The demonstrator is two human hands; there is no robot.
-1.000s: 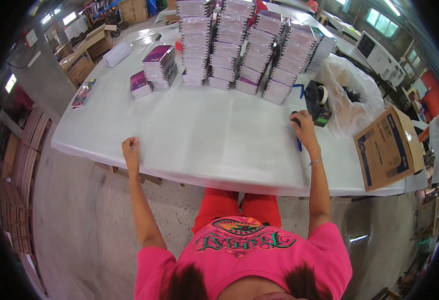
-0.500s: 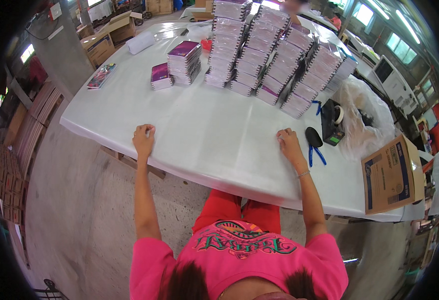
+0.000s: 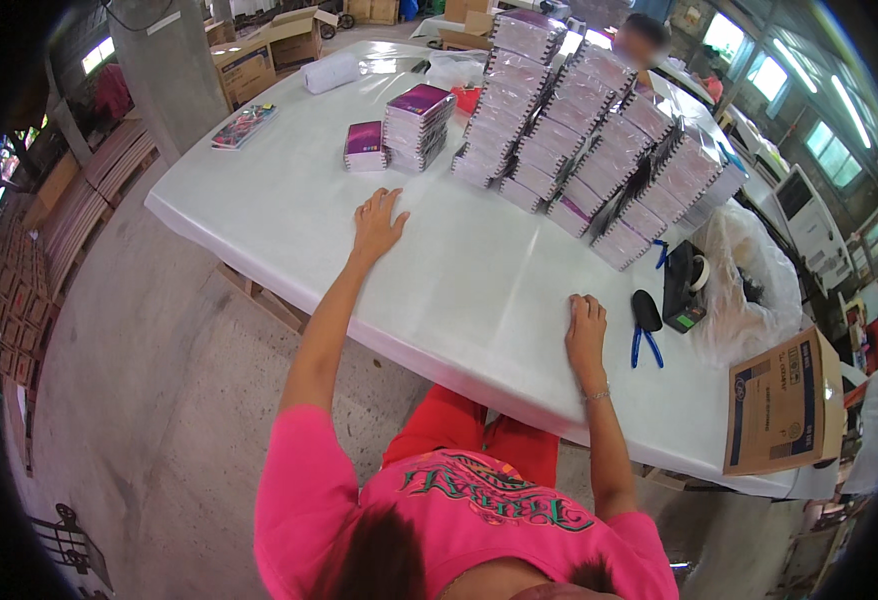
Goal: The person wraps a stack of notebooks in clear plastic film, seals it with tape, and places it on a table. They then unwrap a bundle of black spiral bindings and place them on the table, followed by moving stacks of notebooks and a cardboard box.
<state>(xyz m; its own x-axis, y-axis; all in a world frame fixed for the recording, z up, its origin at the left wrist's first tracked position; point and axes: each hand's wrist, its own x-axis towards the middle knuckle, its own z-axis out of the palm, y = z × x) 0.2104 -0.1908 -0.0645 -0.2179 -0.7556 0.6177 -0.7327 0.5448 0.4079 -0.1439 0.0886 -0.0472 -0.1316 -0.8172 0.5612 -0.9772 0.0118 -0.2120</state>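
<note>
My left hand (image 3: 379, 224) is stretched out over the white-covered table (image 3: 289, 215), its fingers spread and holding nothing. Just beyond its fingertips stand a short pile of purple-covered spiral notebooks (image 3: 366, 147) and a taller pile (image 3: 419, 128) beside it. My right hand (image 3: 586, 330) rests on the tabletop with its fingers slightly bent and nothing visible in them. To its right lie blue-handled pliers (image 3: 647, 345) and a black oval object (image 3: 646, 311) touching them. Tall leaning columns of wrapped spiral notebooks (image 3: 559, 140) rise at the back.
A black tape dispenser (image 3: 681, 290) and a clear plastic bag (image 3: 749, 290) are at the right, with a cardboard box (image 3: 784, 405) on the near right edge. Colourful booklets (image 3: 243, 127) and a white roll (image 3: 330, 73) lie far left. Another person (image 3: 641, 42) is behind the columns.
My left hand has reached forward and right, toward the small notebook piles, and its fingers have opened out. The right hand stays on the table, its fingers a little straighter. The view has shifted.
</note>
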